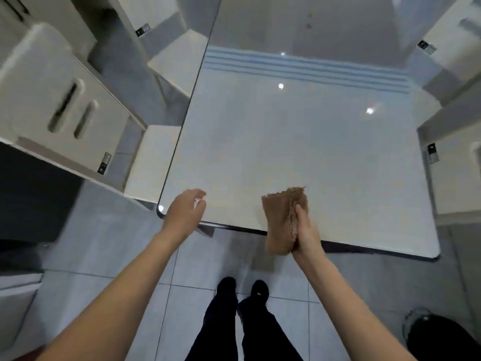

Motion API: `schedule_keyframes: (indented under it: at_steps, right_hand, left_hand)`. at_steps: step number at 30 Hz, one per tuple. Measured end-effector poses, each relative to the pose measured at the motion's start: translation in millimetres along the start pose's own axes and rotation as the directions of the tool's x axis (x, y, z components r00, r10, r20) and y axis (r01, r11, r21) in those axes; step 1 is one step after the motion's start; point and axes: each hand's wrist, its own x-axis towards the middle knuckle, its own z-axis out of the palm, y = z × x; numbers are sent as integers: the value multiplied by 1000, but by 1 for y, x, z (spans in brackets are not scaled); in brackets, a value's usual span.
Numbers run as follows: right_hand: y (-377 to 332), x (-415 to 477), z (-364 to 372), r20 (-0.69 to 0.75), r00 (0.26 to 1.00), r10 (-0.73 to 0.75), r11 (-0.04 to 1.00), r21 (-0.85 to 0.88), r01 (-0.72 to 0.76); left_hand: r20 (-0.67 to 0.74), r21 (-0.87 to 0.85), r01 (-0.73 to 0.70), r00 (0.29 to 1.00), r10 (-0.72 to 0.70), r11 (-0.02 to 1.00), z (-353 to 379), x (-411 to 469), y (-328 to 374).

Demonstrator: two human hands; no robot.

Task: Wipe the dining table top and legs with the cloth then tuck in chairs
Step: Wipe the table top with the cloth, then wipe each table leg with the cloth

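A glossy white dining table (299,142) with blue stripes across its far part fills the middle of the view. My right hand (307,235) grips a folded brown cloth (282,220) held upright over the table's near edge. My left hand (186,211) hovers open over the near left corner, fingers curled and apart, holding nothing. White chairs stand along both sides: two on the left (153,162) (179,61) and two on the right (458,173) (453,48), their seats partly under the top.
A white chair back with two slots (52,100) stands pulled out at the left. A dark round bin (442,337) sits on the grey floor tiles at the lower right. My dark-trousered legs and shoes (242,290) are just short of the table's near edge.
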Motion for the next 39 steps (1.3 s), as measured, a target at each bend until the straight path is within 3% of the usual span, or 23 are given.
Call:
schedule_keyframes:
  at_steps: [3, 5, 7, 9, 10, 11, 13, 14, 15, 16, 17, 18, 19, 20, 21, 22, 23, 25, 29, 31, 34, 39]
  right_hand:
    - [-19, -27, -22, 176, 984, 18, 955, 287, -69]
    - [-20, -37, -35, 212, 977, -4, 966, 253, -51]
    - [-11, -42, -47, 335, 942, -37, 949, 307, -72]
    - [5, -41, -56, 337, 940, -46, 950, 305, -63]
    - [13, -40, -60, 356, 934, 22, 907, 386, -169]
    - [20, -42, -62, 327, 943, 58, 906, 380, -187]
    - [43, -39, -71, 268, 961, 73, 822, 529, -210]
    - [49, -45, -73, 378, 919, 110, 593, 717, -366]
    - [58, -50, -73, 434, 898, 67, 609, 695, -382]
    - [60, -47, -66, 506, 854, 122, 624, 630, -462]
    - [61, -53, -59, 647, 748, 148, 629, 522, -576]
    - [64, -70, -50, 501, 853, 146, 839, 394, -375]
    - [78, -54, -59, 250, 968, -19, 951, 304, -60]
    - [88, -50, -61, 259, 957, -134, 951, 304, 50]
    - [90, -66, -49, 181, 957, -227, 964, 179, 195]
    - [90, -79, -25, 144, 971, -192, 981, 20, 191]
    - [86, -88, -6, 291, 957, -13, 982, 182, -42]
    - [91, -106, 30, 301, 953, 39, 955, 270, -124]
    - [125, -121, 95, 123, 991, 42, 869, 485, -97]
    - [136, -131, 121, 104, 995, 9, 812, 580, -67]
    - [154, -132, 146, 6, 999, 46, 795, 606, -40]
    - [185, -107, 169, -114, 991, 76, 801, 598, 8]
  left_hand:
    - [-89, -134, -33, 996, 21, 990, -21, -54, 21]
    - [-140, -223, -36, 990, 4, 974, -29, -92, 25]
    - [-174, -322, 10, 982, -69, 947, -27, -128, 16]
    - [-184, -408, 85, 967, -174, 909, -19, -157, -4]
    - [-172, -442, 140, 956, -237, 886, -13, -171, -17]
    - [-145, -468, 199, 944, -297, 861, -7, -184, -29]
    - [-87, -497, 287, 923, -376, 819, 2, -209, -57]
    - [-69, -499, 319, 912, -404, 806, 5, -220, -70]
    - [-55, -499, 347, 902, -429, 794, 5, -230, -83]
    - [-45, -502, 373, 890, -454, 780, 4, -238, -96]
    - [-35, -514, 394, 878, -478, 762, 1, -243, -108]
    - [-30, -527, 408, 867, -497, 745, -4, -246, -121]
    - [-26, -534, 419, 860, -510, 734, -11, -247, -133]
    - [-21, -536, 427, 856, -517, 728, -18, -245, -145]
    - [-11, -535, 432, 856, -517, 726, -28, -242, -156]
    - [0, -534, 430, 861, -508, 728, -39, -235, -167]
    - [11, -531, 420, 872, -490, 736, -51, -227, -177]
    - [38, -503, 390, 902, -431, 772, -77, -204, -195]
    - [136, -430, 298, 954, -266, 852, -125, -149, -224]
    - [193, -354, 221, 968, -161, 909, -140, -123, -231]
    - [225, -323, 120, 973, -47, 939, -144, -86, -235]
    - [233, -333, 62, 972, 18, 941, -96, -35, -248]
